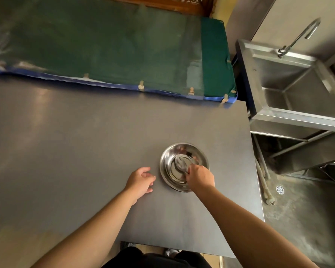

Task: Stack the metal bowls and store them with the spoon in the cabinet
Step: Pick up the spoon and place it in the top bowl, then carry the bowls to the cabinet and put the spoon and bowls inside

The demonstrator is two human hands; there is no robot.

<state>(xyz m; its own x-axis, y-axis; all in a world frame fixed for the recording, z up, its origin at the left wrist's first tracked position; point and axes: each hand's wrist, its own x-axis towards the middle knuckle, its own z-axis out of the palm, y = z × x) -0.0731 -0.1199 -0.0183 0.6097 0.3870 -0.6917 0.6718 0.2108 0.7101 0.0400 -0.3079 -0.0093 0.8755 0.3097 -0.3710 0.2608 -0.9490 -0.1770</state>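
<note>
Shiny metal bowls sit nested in one stack on the dark grey table, right of centre. A metal spoon lies inside the top bowl, its bowl end near the middle. My right hand reaches over the stack's near right rim and pinches the spoon's handle. My left hand rests on the table just left of the stack, fingers loosely apart, touching nothing. No cabinet is in sight.
A green padded mat with a blue edge lies beyond the table. A steel sink with a faucet stands to the right. The table's right edge drops to a concrete floor with a drain.
</note>
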